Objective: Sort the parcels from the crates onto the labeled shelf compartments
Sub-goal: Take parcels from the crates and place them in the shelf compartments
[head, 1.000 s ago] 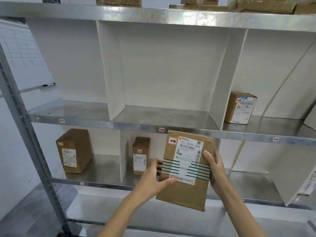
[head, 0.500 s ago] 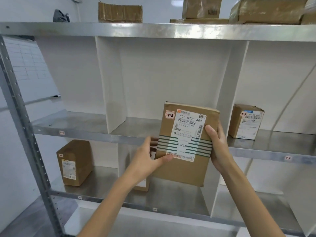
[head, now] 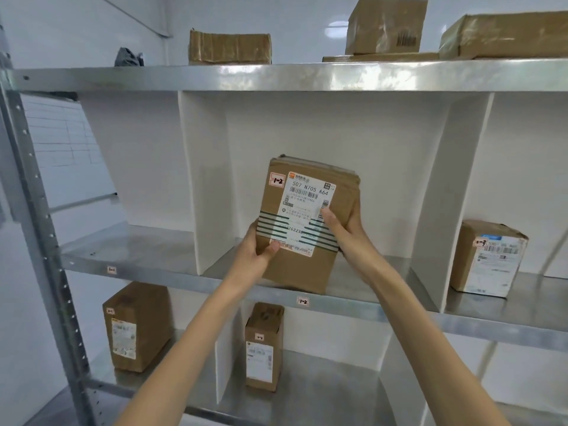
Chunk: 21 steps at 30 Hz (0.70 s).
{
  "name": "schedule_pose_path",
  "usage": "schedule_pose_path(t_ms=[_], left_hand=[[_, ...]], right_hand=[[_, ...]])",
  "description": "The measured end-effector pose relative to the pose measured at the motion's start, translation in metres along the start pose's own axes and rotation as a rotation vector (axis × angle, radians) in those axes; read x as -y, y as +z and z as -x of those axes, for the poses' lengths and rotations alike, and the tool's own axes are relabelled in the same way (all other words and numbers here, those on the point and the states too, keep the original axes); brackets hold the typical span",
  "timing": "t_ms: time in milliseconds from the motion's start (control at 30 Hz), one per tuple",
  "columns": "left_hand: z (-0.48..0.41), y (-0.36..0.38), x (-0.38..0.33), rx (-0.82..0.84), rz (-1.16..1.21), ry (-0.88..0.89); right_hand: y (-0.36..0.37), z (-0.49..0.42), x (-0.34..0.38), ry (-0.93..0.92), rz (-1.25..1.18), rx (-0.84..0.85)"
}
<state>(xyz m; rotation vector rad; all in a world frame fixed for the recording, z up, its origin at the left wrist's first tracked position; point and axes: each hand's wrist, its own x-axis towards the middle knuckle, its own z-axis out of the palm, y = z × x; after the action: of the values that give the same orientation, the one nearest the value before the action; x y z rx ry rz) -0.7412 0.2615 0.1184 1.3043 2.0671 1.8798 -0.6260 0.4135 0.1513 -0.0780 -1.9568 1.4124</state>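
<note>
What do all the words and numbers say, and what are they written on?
"1-2": orange sticker on the held parcel.
"507 N705 A64": white label on that parcel.
"262238": same label, lower down; the rest is hidden.
"1-2": middle shelf tag.
"1-1": left shelf tag.
"1-3": small sticker on the right parcel.
Too blurred to read: all small print, and the lower parcels.

Bright, even white light, seemingly overhead. Glare streaks along the top shelf (head: pixel 307 75) steel front edge. Shadows faint, soft under the shelves. Wide-angle bowing: left upright (head: pixel 46 241) leans, dividers (head: pixel 203 186) splay. Label on held parcel (head: pixel 304 272) sharp; on right parcel (head: pixel 488 259) smeared.
</note>
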Motion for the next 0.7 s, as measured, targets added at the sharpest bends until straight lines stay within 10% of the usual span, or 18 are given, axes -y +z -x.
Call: schedule_pose_path(t_ms=[700], left_hand=[[-0.068, -0.041, 0.097, -0.052, -0.023, -0.112]], right_hand=[[0.066, -0.064, -0.086, 0.009, 0.225, 0.056]])
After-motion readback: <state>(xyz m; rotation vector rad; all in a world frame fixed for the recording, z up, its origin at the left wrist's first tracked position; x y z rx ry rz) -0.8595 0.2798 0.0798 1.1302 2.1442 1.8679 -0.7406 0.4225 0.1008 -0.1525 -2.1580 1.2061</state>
